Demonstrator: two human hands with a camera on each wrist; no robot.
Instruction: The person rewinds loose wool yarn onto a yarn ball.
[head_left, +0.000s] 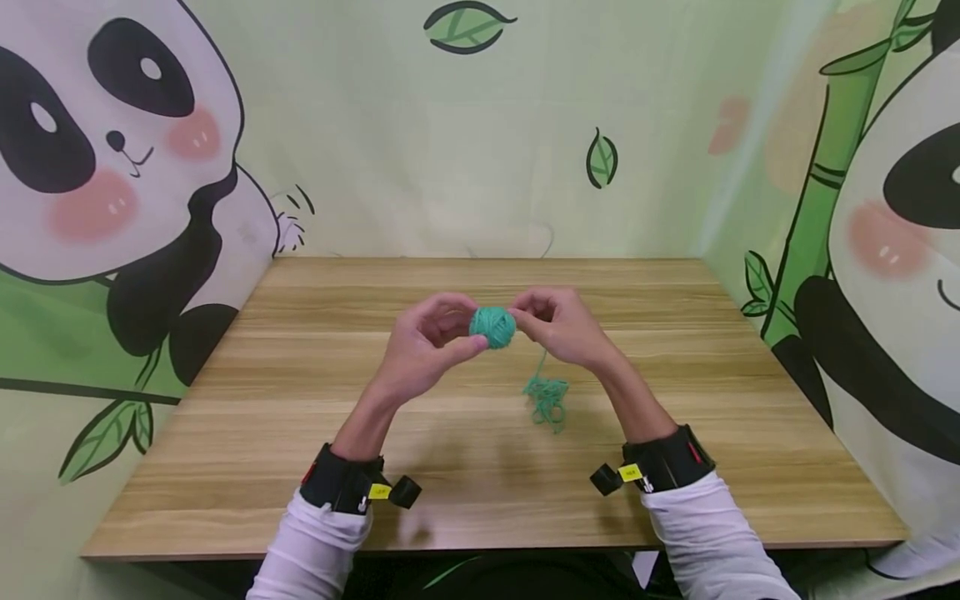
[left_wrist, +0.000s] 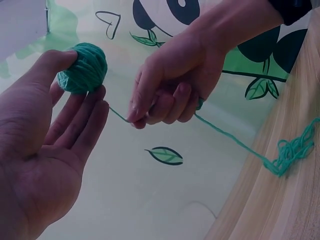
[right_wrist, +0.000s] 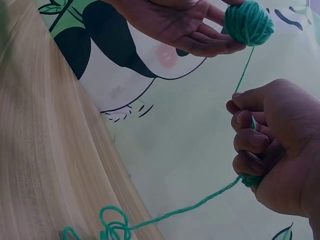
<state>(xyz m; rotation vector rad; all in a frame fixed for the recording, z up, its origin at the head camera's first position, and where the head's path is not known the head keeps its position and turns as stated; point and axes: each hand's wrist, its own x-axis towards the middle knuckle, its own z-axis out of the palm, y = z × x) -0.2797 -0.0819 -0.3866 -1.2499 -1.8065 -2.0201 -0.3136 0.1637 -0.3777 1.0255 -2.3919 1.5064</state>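
A small ball of teal yarn (head_left: 492, 327) is pinched between the thumb and fingertips of my left hand (head_left: 427, 346), raised over the table. Close by on the right, my right hand (head_left: 562, 325) pinches the yarn strand (right_wrist: 244, 70) between thumb and forefinger, its other fingers curled around the strand. In the right wrist view the strand runs taut from the ball to those fingertips. It leaves the bottom of the right fist and trails down to a loose tangle of yarn (head_left: 547, 400) lying on the wood below that hand.
The wood-grain table (head_left: 300, 483) reaches back to a wall covering (head_left: 360, 125) printed with pandas, bamboo and leaves. Both wrists wear black bands (head_left: 667, 460) with small cameras, over white sleeves.
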